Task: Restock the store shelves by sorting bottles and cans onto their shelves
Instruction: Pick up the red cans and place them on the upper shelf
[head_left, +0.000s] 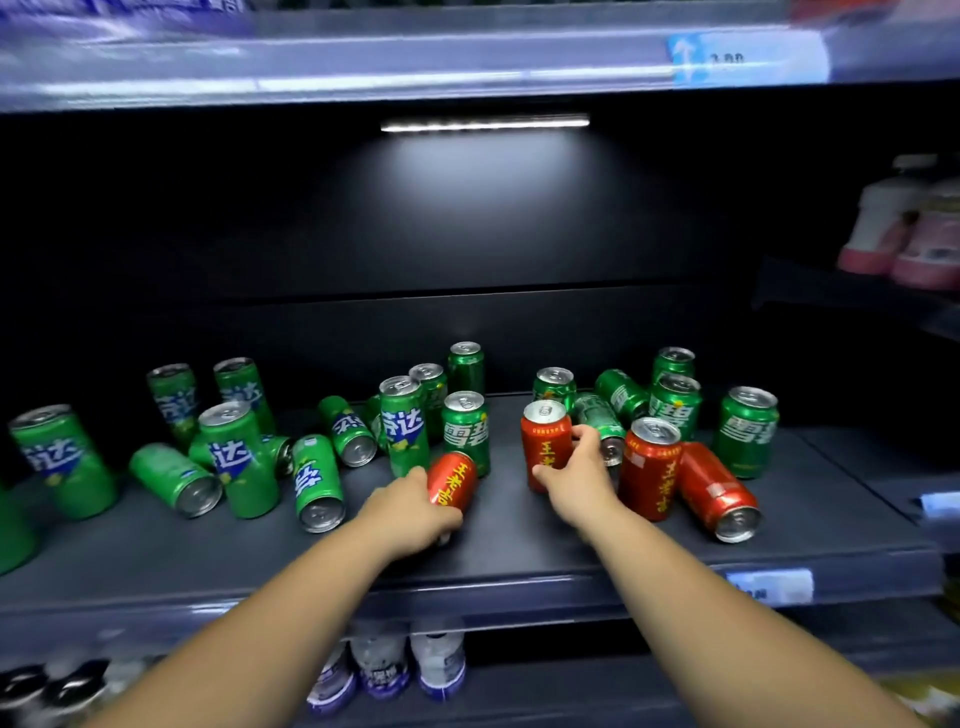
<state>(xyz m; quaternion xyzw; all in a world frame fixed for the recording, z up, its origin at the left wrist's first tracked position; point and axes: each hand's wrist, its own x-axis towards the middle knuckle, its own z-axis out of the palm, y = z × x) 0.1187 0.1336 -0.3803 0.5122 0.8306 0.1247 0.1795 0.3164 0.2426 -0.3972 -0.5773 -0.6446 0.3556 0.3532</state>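
Left hand (415, 506), right hand (579, 470) apparently round red cans (453, 480), bare shelf (501, 525) between.

Front strip of shelf (519, 551) bare along lip, open for sideways pass. Centre lane open to back wall, between lying red can (453, 480) held in left grip (415, 506) and upright red can (544, 441) held in right grip (576, 470). Left green cans (239, 457) crowded, upright and toppled mixed, gaps tight. Right green cans (675, 410) bunched behind spare red cans (649, 467), one upright, one lying, touching. Bare shelf right of end green can (745, 431). Tall headroom under upper shelf (467, 62); light bar (485, 123) high up.
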